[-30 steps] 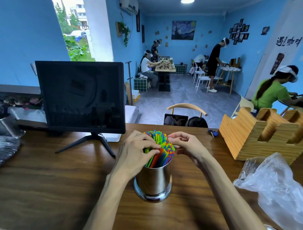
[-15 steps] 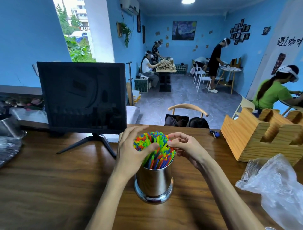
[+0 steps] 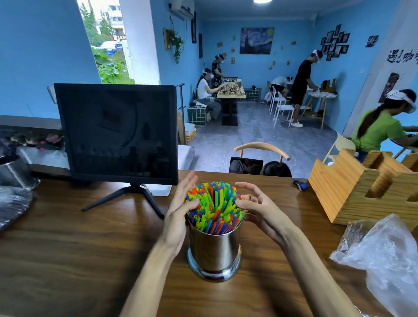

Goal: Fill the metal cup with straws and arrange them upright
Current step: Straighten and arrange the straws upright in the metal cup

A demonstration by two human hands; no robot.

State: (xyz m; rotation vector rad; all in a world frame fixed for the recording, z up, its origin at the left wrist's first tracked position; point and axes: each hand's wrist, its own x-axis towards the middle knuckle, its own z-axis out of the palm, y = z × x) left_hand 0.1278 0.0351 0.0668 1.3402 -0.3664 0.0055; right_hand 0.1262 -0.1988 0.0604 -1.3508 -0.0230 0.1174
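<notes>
Both hands are cupping the straws point(image 3: 214, 203) fanning from the metal cup point(image 3: 214, 251): left hand point(image 3: 178, 217) and right hand point(image 3: 260, 208) are flanking them, fingers loosely spread, gripping nothing.

Shiny metal cup point(image 3: 214, 251), upright on the table point(image 3: 67, 249), packed with fanned-out multicoloured straws point(image 3: 214, 204).

Bright daylight enters through the window point(image 3: 106, 43), a ceiling lamp point(image 3: 262, 1) glows, and wide-angle distortion bends the edges.

cup point(image 3: 213, 246): shiny metal | straws point(image 3: 214, 203): probably plastic | table point(image 3: 67, 249): glossy wood
</notes>
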